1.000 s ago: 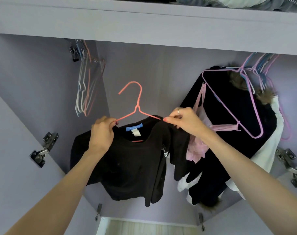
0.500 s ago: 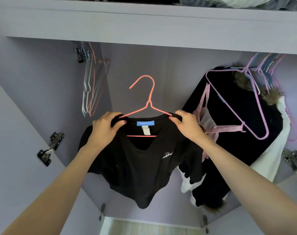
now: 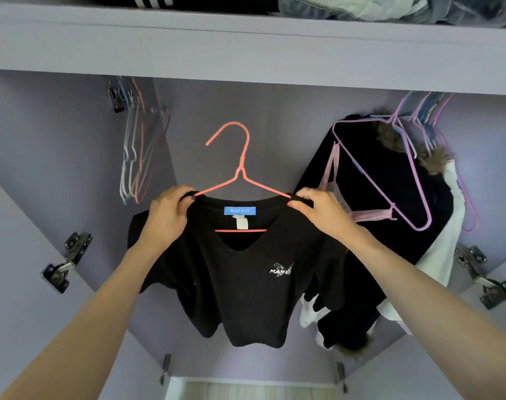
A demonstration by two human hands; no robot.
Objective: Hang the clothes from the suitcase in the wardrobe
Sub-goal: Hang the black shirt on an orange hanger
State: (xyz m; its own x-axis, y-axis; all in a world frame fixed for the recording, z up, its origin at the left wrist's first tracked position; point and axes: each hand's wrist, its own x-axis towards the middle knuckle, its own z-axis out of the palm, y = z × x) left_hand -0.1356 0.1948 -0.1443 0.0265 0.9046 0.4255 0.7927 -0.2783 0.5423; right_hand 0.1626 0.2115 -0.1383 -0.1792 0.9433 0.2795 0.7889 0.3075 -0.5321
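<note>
Both hands [image 3: 171,215] [image 3: 321,212] grip the blue-labelled black T-shirt [image 3: 246,290].

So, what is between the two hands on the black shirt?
In the head view, between the left hand and right hand lie the black shirt collar with its blue label and the orange hanger neck above.

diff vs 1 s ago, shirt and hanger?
The black T-shirt, bunched and twisted sideways a second ago, now hangs squarely on the coral hanger, front logo showing. The left hand and right hand keep their grip but have spread onto the two shoulders. The hanger's hook is still free, not on a rail. Clothes at right unchanged.
</note>
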